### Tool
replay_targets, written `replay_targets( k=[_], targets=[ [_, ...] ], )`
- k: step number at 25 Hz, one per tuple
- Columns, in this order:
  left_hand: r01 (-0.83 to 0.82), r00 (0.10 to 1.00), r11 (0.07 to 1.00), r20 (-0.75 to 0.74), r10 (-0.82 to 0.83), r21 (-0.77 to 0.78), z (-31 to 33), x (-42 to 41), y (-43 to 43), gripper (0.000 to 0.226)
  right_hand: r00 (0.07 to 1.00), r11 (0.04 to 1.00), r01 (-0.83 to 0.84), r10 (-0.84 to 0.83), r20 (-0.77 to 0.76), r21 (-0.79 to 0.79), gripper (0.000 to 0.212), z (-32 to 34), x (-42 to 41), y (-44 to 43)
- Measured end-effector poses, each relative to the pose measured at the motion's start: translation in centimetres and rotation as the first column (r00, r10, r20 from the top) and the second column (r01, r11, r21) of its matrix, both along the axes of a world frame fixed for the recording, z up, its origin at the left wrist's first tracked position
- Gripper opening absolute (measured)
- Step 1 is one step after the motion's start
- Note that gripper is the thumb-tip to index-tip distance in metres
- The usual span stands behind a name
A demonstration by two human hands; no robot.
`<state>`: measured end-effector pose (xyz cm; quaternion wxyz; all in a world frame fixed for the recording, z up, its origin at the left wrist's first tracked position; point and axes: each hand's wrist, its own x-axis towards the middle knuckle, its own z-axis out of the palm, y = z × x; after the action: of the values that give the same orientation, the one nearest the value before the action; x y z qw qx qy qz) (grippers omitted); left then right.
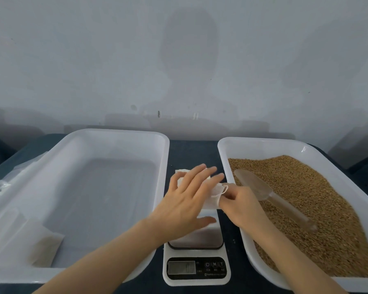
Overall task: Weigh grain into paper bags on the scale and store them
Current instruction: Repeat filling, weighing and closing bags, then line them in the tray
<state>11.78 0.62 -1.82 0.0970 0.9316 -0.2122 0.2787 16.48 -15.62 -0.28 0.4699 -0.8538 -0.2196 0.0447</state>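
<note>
**grainnewb:** ok so where's the paper bag (211, 201) sitting relative to our hands? We're kinda lost here.

**scalefan:** It's right under us. Our left hand (187, 200) lies flat on top of it, fingers straight and spread wide, pointing to about 1 o'clock. Our right hand (238, 204) comes in from the bag's 3 o'clock side and pinches its crinkled edge between thumb and fingers. The bag lies over the 12 o'clock end of the scale (197, 270) platform, with one corner poking out past our left fingertips.

**grainnewb:** and the count of everything?

**scalefan:** We get two hands, one bag in them, one scale, and two white trays on the dark counter (191, 151). The left tray (115, 132) is at the scale's 9 o'clock and the right tray (263, 142) at its 3 o'clock. The right one holds the grain (317, 198), with one clear scoop (257, 185) lying on top, handle toward 5 o'clock. In the left tray's 7 o'clock corner there are pale filled bags (43, 249), overlapping, so we can't count them for sure. Some clear plastic packs (15, 177) lie on the counter past that tray's 9 o'clock side, too blurry to count.
</note>
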Motion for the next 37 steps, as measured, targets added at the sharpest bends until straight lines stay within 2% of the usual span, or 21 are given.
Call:
replay_targets(
  k=[3,6,8,12,17,20,22,24,25,26,27,28,29,31,32,33,35,37],
  targets=[
    [-0.057,0.987,0.995,-0.153,0.043,-0.082,-0.1,0.3,0.2,0.069,0.999,0.999,-0.053,0.053,0.005,0.004,0.026,0.0,-0.3,0.1],
    [-0.054,0.979,0.991,-0.2,0.029,-0.12,-0.6,0.6,0.5,0.052,0.996,0.994,-0.09,0.09,0.005,0.056,0.031,0.2,-0.5,0.2],
    [-0.067,0.969,0.989,-0.244,0.032,-0.134,-0.9,0.8,0.7,0.05,0.996,0.99,-0.083,0.079,0.036,0.116,0.035,0.4,-0.5,0.1],
    [-0.093,0.939,0.978,-0.344,0.024,-0.186,-0.9,1.1,1.0,0.047,0.998,0.959,-0.053,0.041,0.047,0.279,0.028,0.9,-0.7,-0.2],
    [-0.049,0.93,0.977,-0.366,-0.031,-0.207,-0.8,1.0,1.1,0.042,0.993,0.968,-0.12,0.113,0.046,0.22,0.027,0.9,-0.8,0.1],
    [-0.049,0.932,0.985,-0.363,-0.016,-0.167,-0.9,1.2,1.2,0.045,1.0,0.978,0.009,-0.014,0.021,0.206,0.029,0.6,0.0,-0.2],
    [-0.067,0.909,0.987,-0.416,0.001,-0.145,-1.0,1.4,1.2,0.051,0.992,0.968,0.125,-0.129,0.004,0.218,0.029,0.6,0.7,-0.8],
    [-0.077,0.88,0.985,-0.476,-0.007,-0.157,-0.9,1.4,1.2,0.058,0.987,0.952,0.162,-0.161,-0.024,0.259,0.028,0.7,1.2,-1.2],
    [-0.08,0.867,0.982,-0.498,-0.015,-0.168,-0.8,1.4,1.2,0.062,0.985,0.958,0.173,-0.175,-0.011,0.23,0.027,0.6,1.4,-1.3],
    [-0.088,0.853,0.979,-0.522,-0.022,-0.184,-0.7,1.4,1.2,0.066,0.976,0.971,0.206,-0.212,0.04,0.118,0.029,0.4,1.7,-1.5],
    [-0.1,0.837,0.974,-0.546,-0.027,-0.203,-0.5,1.2,1.1,0.07,0.959,0.961,0.265,-0.253,0.131,-0.079,0.032,0.3,2.2,-2.0],
    [-0.108,0.827,0.969,-0.561,-0.036,-0.222,-0.4,1.2,1.2,0.072,0.932,0.885,0.342,-0.275,0.237,-0.316,0.036,0.1,2.9,-2.8],
    [-0.108,0.82,0.965,-0.57,-0.05,-0.24,-0.4,1.1,1.2,0.073,0.912,0.742,0.404,-0.275,0.306,-0.536,0.038,0.1,3.7,-3.7],
    [-0.093,0.811,0.956,-0.578,-0.089,-0.277,-0.3,1.1,1.2,0.07,0.907,0.44,0.385,-0.343,0.244,-0.812,0.035,0.5,5.4,-5.5],
    [-0.087,0.806,0.951,-0.582,-0.108,-0.297,-0.3,1.1,1.3,0.067,0.902,0.359,0.329,-0.393,0.178,-0.873,0.031,0.6,6.0,-6.3],
    [-0.085,0.801,0.946,-0.586,-0.122,-0.313,-0.3,1.1,1.3,0.065,0.896,0.326,0.28,-0.427,0.123,-0.903,0.026,0.4,6.5,-6.8],
    [-0.092,0.788,0.939,-0.6,-0.135,-0.333,-0.4,1.2,1.5,0.062,0.893,0.33,0.254,-0.441,0.089,-0.909,0.018,-0.2,7.1,-7.1],
    [-0.107,0.773,0.929,-0.617,-0.146,-0.354,-0.5,1.1,1.5,0.062,0.904,0.391,0.289,-0.413,0.115,-0.874,0.015,-1.0,7.4,-7.3]
  ],
)
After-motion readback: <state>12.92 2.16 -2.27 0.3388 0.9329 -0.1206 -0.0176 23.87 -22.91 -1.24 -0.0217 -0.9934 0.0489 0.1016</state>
